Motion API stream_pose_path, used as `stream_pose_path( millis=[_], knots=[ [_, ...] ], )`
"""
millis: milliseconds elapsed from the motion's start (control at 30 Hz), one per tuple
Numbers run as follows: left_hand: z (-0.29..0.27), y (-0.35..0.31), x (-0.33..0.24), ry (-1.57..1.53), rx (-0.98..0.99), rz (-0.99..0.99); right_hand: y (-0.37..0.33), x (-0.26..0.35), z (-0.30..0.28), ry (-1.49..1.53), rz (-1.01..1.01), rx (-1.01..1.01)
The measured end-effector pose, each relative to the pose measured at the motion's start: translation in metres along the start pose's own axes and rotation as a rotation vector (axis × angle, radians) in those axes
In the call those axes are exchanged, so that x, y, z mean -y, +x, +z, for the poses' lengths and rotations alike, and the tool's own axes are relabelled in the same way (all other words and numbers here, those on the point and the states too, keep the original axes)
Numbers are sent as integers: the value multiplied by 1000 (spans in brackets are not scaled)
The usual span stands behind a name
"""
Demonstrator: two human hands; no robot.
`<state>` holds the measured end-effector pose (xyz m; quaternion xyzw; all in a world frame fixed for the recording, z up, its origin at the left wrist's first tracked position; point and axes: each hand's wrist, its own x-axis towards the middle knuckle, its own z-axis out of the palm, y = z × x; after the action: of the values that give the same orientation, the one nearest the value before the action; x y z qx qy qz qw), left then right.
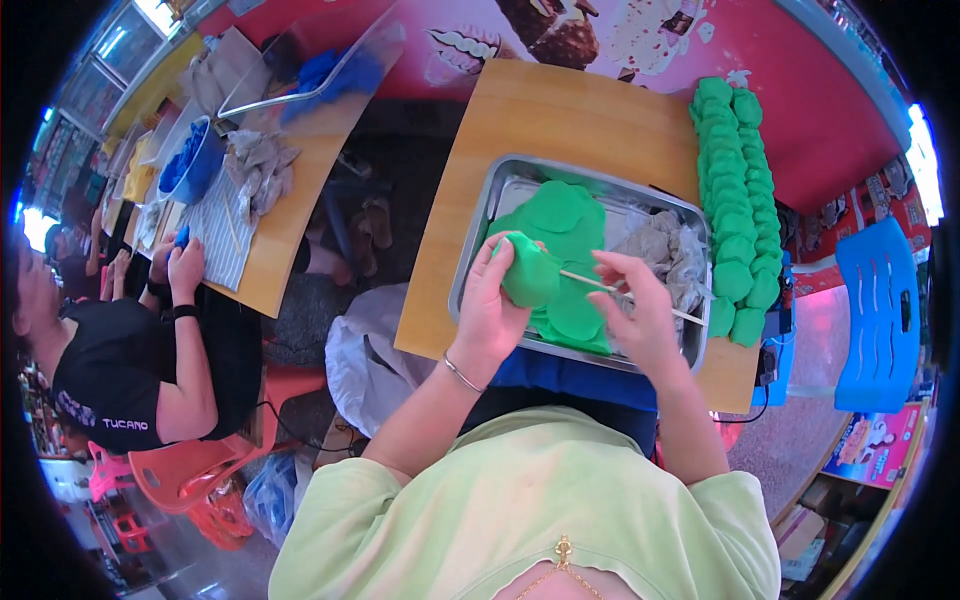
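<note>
We see the left hand point(488, 305) gripping a rounded green piece point(531, 274); right of this grip, a thin stick point(585, 280) meets the half-curled right hand point(650, 312), whose hold we cannot tell. A metal tray point(471, 245) lies beneath.

A pink wall point(800, 130) with big food pictures point(550, 35) stands past the right hand point(640, 300). A brown wooden bench point(590, 105) is below that hand, and a blue plastic chair point(875, 320) is off to its right. Far to its left are another wooden bench point(325, 145), a red chair point(180, 475) and glass panes point(128, 45).
</note>
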<state>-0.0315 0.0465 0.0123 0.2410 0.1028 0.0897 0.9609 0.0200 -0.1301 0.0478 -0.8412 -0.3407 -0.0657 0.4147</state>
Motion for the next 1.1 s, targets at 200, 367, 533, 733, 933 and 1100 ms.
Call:
stream_pose_path(
  millis=[200, 367, 533, 733, 933, 1100],
  knots=[
    [9, -7, 14, 14, 82, -12, 11, 22, 12, 257, -18, -22],
    [7, -8, 14, 80, 123, 84, 9, 19, 19, 302, -44, -67],
    [9, -6, 17, 151, 136, 140, 7, 14, 20, 234, -111, -87],
    [7, -7, 18, 189, 134, 155, 2, 14, 19, 209, -40, 18],
    [12, -8, 22, 226, 175, 170, 2, 9, 23, 291, -16, 4],
    [11, -5, 25, 222, 178, 179, 6, 8, 21, 302, -14, -31]
  ],
)
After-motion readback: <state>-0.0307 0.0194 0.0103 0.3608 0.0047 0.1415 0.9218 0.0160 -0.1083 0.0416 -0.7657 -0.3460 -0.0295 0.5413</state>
